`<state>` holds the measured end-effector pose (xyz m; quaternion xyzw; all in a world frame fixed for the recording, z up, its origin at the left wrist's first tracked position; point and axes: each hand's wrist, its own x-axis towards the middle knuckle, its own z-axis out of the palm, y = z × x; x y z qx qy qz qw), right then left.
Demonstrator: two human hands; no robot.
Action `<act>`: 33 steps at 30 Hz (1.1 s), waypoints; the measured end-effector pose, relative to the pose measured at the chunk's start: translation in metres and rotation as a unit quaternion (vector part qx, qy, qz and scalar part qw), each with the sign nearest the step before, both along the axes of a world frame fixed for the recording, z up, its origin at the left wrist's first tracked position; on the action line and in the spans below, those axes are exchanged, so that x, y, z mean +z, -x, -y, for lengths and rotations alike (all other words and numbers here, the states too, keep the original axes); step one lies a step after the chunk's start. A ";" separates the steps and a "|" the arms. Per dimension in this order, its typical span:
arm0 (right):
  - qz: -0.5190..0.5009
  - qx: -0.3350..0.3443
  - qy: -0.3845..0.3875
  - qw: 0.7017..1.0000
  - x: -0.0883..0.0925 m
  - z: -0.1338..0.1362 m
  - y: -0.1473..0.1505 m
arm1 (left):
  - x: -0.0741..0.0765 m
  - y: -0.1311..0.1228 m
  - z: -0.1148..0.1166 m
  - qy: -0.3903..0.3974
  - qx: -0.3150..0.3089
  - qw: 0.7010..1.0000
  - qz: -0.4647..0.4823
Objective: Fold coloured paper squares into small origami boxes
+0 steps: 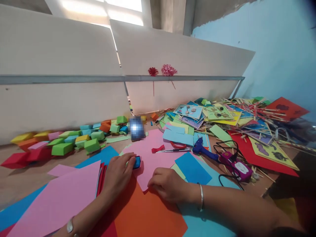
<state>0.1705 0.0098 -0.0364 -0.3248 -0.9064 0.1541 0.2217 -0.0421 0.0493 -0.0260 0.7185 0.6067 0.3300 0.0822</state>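
My left hand (pixel 119 172) is closed around a small blue object with a dark edge (pixel 137 162). Its kind is not clear, as my fingers cover part of it. My right hand (pixel 169 185) has curled fingers, with the tips low over the corner of a pink paper sheet (pixel 145 176). Whether anything is pinched there is hidden. Beneath both hands an orange sheet (pixel 148 210) overlaps other coloured papers. Beyond my right hand lie scissors (pixel 174 150) with red handles and a short red paper strip (pixel 158 149).
Colourful paper blocks (pixel 92 145) sit at left behind a pink sheet stack (pixel 64 194). At right are a blue glue gun (pixel 204 149), a purple power strip (pixel 237 166) with black cable, picture cards (pixel 189 111) and scattered sticks (pixel 256 112). A pixelated bright patch (pixel 137 128) stands behind.
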 end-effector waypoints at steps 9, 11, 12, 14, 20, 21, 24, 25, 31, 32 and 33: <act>-0.091 -0.025 0.027 0.995 0.029 0.005 -0.011 | -0.002 0.008 -0.010 -0.045 0.056 0.992 0.100; -0.072 -0.029 0.042 0.996 0.047 0.002 -0.017 | -0.004 0.011 -0.013 -0.052 0.062 0.990 0.118; -0.055 -0.027 0.042 0.997 0.055 -0.004 -0.020 | -0.005 0.012 -0.014 -0.055 0.060 0.989 0.124; 0.003 -0.027 0.026 0.999 0.066 -0.022 -0.027 | -0.006 0.012 -0.016 -0.063 0.046 0.988 0.130; 0.191 -0.171 -0.027 0.966 0.060 -0.094 -0.031 | -0.007 0.009 -0.010 -0.093 -0.012 0.992 0.089; 0.201 -0.169 -0.027 0.964 0.056 -0.100 -0.027 | -0.007 0.009 -0.008 -0.096 -0.025 0.992 0.074; 0.216 -0.165 -0.019 0.962 0.047 -0.106 -0.015 | -0.007 0.006 -0.005 -0.102 -0.041 0.993 0.050; 0.217 -0.167 -0.014 0.962 0.045 -0.106 -0.012 | -0.007 0.005 -0.005 -0.105 -0.039 0.993 0.050; 0.136 -0.208 0.026 0.968 0.052 -0.092 -0.007 | -0.003 0.000 -0.003 -0.166 -0.025 0.983 0.071; 0.114 -0.208 0.043 0.971 0.054 -0.087 -0.008 | -0.001 -0.001 -0.002 -0.188 -0.032 0.978 0.080; 0.093 -0.204 0.062 0.973 0.056 -0.082 -0.008 | 0.000 -0.002 -0.001 -0.210 -0.044 0.973 0.091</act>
